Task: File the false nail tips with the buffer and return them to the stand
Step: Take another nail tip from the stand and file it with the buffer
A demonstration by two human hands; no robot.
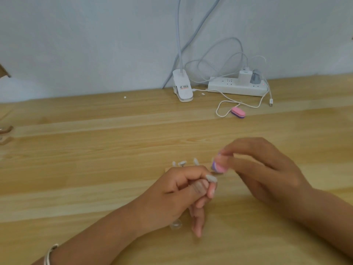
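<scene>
False nail tip (pixel 211 178) sits raised off the worktop (pixel 95 150), pinched at its lower end between the thumb and curled fingers (pixel 191 174) of the left hand (pixel 177 192), with its free end pointing up and to the right. The right hand (pixel 263 169) grips a small pink-and-purple buffer (pixel 218 166) between thumb and fingertips, just above and beside the tip; motion blur hides whether the two are touching. Filing looks to be the step in hand, with the return to the stand yet to come.

Such a tip is likely very light, thin and springy plastic — smooth enough to slip or flick away if pressed hard. A hold low on the tip, leaving the free edge bare for the buffer, seems the safe one, with light strokes, not heavy pressure.

More tips (pixel 182 163) stand upright in a row just beyond the left hand, probably on the stand, whose base is mostly hidden. A small clear piece (pixel 175 225) lies on the worktop under the left wrist — what it is I cannot tell. Well apart, near the wall, lie a second buffer (pixel 238 112), a white power strip (pixel 236 87), a lamp clip (pixel 182 87) and a looped cable (pixel 222 109).
</scene>
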